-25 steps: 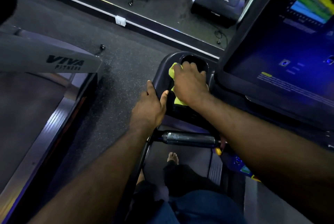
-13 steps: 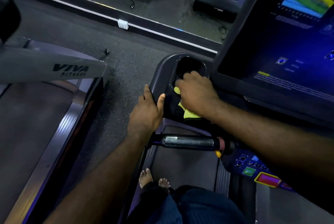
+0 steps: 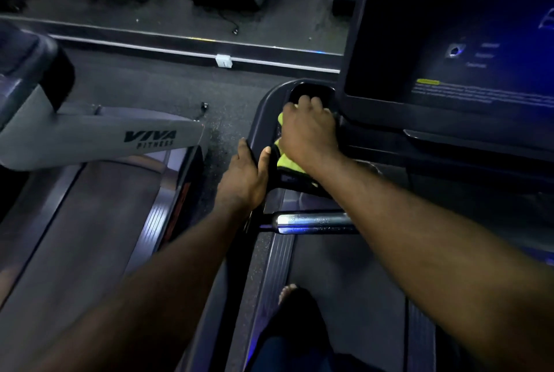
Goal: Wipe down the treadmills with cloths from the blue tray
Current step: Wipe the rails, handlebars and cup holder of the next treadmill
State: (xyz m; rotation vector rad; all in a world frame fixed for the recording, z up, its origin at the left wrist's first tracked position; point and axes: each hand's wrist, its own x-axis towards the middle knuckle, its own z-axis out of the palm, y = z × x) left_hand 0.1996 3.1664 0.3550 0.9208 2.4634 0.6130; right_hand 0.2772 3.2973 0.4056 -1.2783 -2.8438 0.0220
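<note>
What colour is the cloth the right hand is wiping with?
Bright yellow-green. The cloth is bunched under the right hand; the head view, the only one, shows it.

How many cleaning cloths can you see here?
1: a yellow cloth under the right hand on the treadmill console. The left hand holds none. More could be hidden.
</note>
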